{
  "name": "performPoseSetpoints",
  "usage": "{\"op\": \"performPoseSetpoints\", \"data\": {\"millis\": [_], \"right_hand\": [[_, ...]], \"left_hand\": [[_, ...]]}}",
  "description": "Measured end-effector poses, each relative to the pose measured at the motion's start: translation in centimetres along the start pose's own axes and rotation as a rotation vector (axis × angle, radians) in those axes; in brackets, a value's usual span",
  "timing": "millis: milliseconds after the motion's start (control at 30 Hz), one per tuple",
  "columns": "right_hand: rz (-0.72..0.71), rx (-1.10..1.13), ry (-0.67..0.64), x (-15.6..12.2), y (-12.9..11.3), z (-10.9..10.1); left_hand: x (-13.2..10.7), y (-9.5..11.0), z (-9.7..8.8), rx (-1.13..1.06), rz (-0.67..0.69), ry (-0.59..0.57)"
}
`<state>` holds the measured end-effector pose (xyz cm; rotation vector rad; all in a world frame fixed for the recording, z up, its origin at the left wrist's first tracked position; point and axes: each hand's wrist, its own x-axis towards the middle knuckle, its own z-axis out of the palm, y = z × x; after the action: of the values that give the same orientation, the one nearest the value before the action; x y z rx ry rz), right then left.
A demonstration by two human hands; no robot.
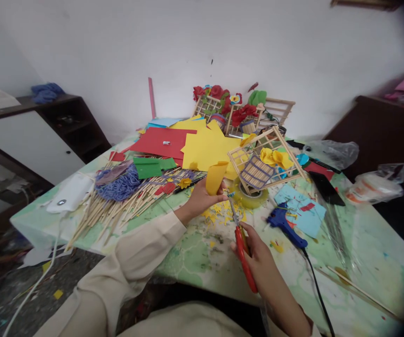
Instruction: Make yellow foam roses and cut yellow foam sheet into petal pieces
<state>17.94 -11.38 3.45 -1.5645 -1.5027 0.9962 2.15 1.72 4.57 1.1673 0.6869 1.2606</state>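
Note:
My left hand (198,199) is closed round a rolled piece of yellow foam sheet (215,177), held upright just above the table. My right hand (258,257) grips red-handled scissors (241,248), whose blades point up toward the lower edge of the yellow piece. Small yellow cuttings (219,210) lie scattered on the green patterned table (194,257) under both hands. A roll of clear tape (251,196) sits just right of the yellow piece.
A blue glue gun (286,227) with a black cord lies right of the scissors. Wooden stick frames with paper flowers (265,159), coloured sheets (187,142), blue yarn (117,182), loose sticks (117,206) and a black phone (326,187) crowd the table. Plastic bags (373,187) lie at the right.

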Motion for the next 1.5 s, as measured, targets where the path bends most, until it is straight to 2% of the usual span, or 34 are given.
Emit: {"op": "performPoseSetpoints", "data": {"millis": [133,333,433,500,600,667,767,833,967,1133,1233,1333,1500], "right_hand": [[0.057,-0.055,-0.023,0.1,-0.3,0.1],[0.07,-0.111,-0.018,0.1,-0.5,0.2],[0.061,-0.089,-0.008,0.1,-0.3,0.1],[0.067,-0.008,-0.011,0.0,0.1,-0.1],[0.124,0.241,-0.081,-0.3,0.9,-0.3],[0.146,0.444,-0.168,-0.5,1.3,-0.4],[0.13,0.712,-0.273,-0.9,1.3,-0.3],[0.13,0.83,-0.293,-1.0,0.9,-0.1],[0.127,0.916,-0.287,-1.4,0.0,0.0],[0.064,0.993,-0.319,-1.4,0.2,0.2],[0.029,1.026,-0.322,-1.2,0.7,0.6],[-0.015,1.045,-0.334,-1.1,1.3,1.0],[-0.066,1.01,-0.41,-1.4,1.6,1.7]], "left_hand": [[-0.1,0.1,-0.1,0.028,0.003,0.027],[-0.4,0.0,0.0,0.045,-0.065,-0.066],[-0.2,-0.2,-0.2,0.028,-0.041,-0.022],[0.3,-0.5,-0.6,-0.022,0.014,0.072],[1.5,-1.4,-1.4,-0.091,0.091,0.213],[2.8,-2.1,-1.7,-0.085,0.047,0.25],[4.7,-3.0,-1.6,0.004,-0.088,0.203],[5.8,-3.4,-1.1,0.07,-0.108,0.177],[6.6,-3.3,-0.3,0.105,-0.143,0.109],[6.2,-2.4,-0.3,-0.153,-0.202,0.167],[6.0,-1.5,-0.7,-0.358,-0.377,0.182],[6.1,-0.7,-1.1,-0.566,-0.52,0.248],[5.9,0.1,-1.4,-0.757,-0.522,0.329]]}}
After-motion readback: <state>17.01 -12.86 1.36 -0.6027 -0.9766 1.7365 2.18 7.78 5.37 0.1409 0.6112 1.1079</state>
